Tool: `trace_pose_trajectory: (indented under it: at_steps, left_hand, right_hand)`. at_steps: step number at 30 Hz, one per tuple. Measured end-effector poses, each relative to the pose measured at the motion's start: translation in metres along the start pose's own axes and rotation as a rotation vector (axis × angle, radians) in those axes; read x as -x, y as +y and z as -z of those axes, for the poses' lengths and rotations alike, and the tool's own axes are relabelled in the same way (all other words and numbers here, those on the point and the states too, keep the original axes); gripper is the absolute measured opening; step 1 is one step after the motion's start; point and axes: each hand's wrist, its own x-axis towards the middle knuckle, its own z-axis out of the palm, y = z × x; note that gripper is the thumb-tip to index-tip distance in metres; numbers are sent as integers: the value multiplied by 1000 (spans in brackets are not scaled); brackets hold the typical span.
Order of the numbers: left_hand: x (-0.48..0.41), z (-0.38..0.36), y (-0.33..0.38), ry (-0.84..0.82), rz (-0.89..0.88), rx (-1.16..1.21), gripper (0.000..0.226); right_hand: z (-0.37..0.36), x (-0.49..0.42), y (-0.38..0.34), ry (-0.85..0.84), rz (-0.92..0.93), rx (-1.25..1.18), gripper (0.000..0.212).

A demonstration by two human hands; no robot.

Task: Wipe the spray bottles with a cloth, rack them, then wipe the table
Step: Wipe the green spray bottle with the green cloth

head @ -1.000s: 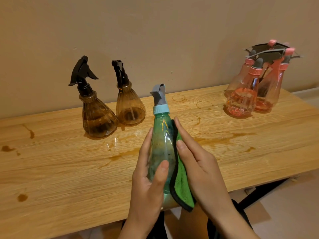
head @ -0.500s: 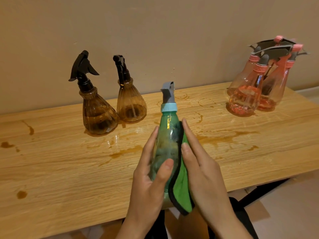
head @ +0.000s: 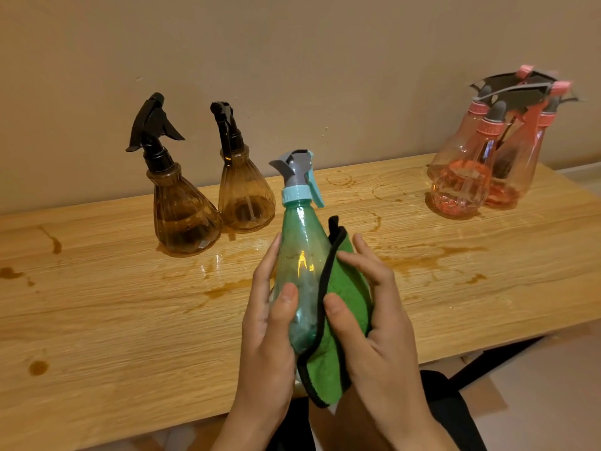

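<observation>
Head view: green bottle turned mid-wipe, four bottles and the surface still waiting

Nearest, at 6 o'clock, the left hand holds the green bottle upright above the front edge of the surface, fingers curled round its far side and thumb pressed on the near face. The right hand has its fingers and thumb clamped on the green cloth, pressing it against the bottle's 3 o'clock flank.

A second ago that hand lay flat with straight fingers. Now the thumb has come round to the front, and the cloth's black edge has climbed higher up the shoulder. The bottle has also rotated: its grey spray head, then seen narrow, now shows side-on with the blue trigger pointing toward 3 o'clock. This looks like a turn to bring a fresh face under the cloth, so the bottle is probably only part wiped and not ready to rack.

Beyond the hands, brown spills and ring marks streak the wood, so the last wipe remains. At 11 o'clock stand two brown bottles, touching or nearly so. At 2 o'clock, pink bottles lean together; I cannot tell whether a rack holds them.
</observation>
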Motion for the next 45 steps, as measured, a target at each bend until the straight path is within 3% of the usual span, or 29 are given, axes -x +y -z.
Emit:
trace_pose_trajectory:
  at_steps: [6, 9, 15, 25, 33, 38, 45]
  left_hand:
    - [1, 2, 0, 21, -3, 44, 50]
    - [2, 3, 0, -16, 3, 63, 50]
    - [3, 2, -1, -66, -46, -80, 80]
    - [5, 3, -6, -59, -49, -64, 54]
    - [5, 1, -5, -159, -53, -166, 56]
    - [4, 0, -5, -111, -50, -197, 53]
    - [6, -1, -4, -100, -49, -174, 63]
  right_hand:
    - [-9, 10, 2, -57, 80, 134, 57]
    - [-6, 5, 0, -49, 43, 43, 52]
    - [2, 0, 5, -51, 45, -15, 49]
    - [3, 14, 9, -36, 231, 244, 50]
    - [9, -10, 1, -50, -19, 9, 48]
    - [9, -4, 4, -140, 174, 221, 46]
    - [13, 9, 11, -131, 207, 261, 41]
